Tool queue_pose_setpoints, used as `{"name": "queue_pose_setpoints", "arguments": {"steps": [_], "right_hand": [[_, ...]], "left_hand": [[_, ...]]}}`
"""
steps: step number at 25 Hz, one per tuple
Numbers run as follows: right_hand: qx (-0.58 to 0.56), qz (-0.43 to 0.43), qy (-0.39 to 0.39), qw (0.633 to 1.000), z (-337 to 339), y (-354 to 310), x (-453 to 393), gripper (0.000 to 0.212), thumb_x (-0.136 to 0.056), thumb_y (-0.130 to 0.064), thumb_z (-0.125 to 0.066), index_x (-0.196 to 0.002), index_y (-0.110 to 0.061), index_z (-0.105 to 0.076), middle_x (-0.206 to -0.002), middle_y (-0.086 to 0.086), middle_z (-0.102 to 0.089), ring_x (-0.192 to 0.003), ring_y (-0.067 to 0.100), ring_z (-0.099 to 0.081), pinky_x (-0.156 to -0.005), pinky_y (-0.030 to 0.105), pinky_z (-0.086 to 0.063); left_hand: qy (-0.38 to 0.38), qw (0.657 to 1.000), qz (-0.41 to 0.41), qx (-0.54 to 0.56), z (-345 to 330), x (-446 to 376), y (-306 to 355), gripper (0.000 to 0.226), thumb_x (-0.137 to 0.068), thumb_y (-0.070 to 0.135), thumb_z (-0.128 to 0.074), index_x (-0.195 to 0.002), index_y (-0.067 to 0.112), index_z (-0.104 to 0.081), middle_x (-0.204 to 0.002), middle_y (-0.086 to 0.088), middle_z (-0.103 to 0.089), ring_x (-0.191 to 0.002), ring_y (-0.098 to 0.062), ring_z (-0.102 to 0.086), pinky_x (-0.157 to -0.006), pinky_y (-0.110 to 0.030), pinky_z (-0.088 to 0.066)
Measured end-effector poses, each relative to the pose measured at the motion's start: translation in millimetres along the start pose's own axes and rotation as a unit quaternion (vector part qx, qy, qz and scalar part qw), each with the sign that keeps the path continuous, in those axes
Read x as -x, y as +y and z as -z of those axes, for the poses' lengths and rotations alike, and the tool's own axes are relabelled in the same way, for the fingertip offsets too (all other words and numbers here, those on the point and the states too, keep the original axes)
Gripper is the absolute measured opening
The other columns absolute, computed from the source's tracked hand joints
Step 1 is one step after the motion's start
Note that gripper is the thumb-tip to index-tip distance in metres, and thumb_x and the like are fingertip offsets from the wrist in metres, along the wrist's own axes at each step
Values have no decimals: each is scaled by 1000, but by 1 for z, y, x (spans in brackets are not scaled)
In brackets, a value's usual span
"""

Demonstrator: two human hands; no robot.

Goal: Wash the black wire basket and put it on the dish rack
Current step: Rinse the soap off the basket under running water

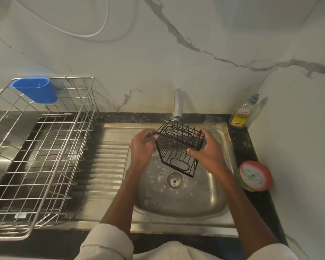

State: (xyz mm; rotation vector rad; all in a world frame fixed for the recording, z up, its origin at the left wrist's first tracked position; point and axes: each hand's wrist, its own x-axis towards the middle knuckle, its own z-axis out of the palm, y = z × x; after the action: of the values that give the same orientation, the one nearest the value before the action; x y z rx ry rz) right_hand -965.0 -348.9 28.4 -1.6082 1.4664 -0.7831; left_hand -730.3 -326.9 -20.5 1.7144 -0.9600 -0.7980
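Note:
The black wire basket (178, 147) hangs tilted over the steel sink (186, 199), just under the tap spout (177, 104). My left hand (142, 145) grips its left rim with curled fingers. My right hand (207, 150) holds the right side, thumb pressed on the front wires. I cannot tell whether water is running. The dish rack (39, 156), a silver wire frame, stands on the counter to the left with a blue plastic cup holder (36, 90) hooked on its back corner.
A dish soap bottle (242, 113) stands at the back right corner of the sink. A round red and green tub (255, 176) sits on the dark counter to the right. The ribbed drainboard (105, 166) lies between rack and basin.

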Motion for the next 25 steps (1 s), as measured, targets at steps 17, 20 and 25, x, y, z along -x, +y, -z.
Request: {"name": "queue_pose_setpoints", "arguments": {"steps": [17,20,25], "right_hand": [[-70,-3,-171,983,-56,-10,-70,90,-85,22,-42,-144,-46,-47,-163,-1,-32,-143,22,-39,-97,36,-55],[-118,-28,-147,982,-51,-11,-63,84,-87,24,-40,-147,-35,-48,-146,-10,-47,-125,6,-52,-86,21,-53],[-159,-55,-64,984,-29,10,-46,86,-80,20,-60,-142,-40,-51,-146,-5,-56,-136,14,-51,-93,27,-56]], "left_hand": [[57,994,89,4,28,54,-27,16,-94,11,-75,-98,24,-68,-124,5,-70,-96,-23,-76,-66,-47,-68],[53,995,70,-51,27,48,-27,17,-85,30,-74,-100,36,-68,-117,17,-71,-98,-17,-75,-74,-49,-67],[34,996,19,-78,7,25,-10,20,-96,12,-69,-111,26,-67,-111,9,-73,-98,-12,-72,-79,-49,-67]]}}
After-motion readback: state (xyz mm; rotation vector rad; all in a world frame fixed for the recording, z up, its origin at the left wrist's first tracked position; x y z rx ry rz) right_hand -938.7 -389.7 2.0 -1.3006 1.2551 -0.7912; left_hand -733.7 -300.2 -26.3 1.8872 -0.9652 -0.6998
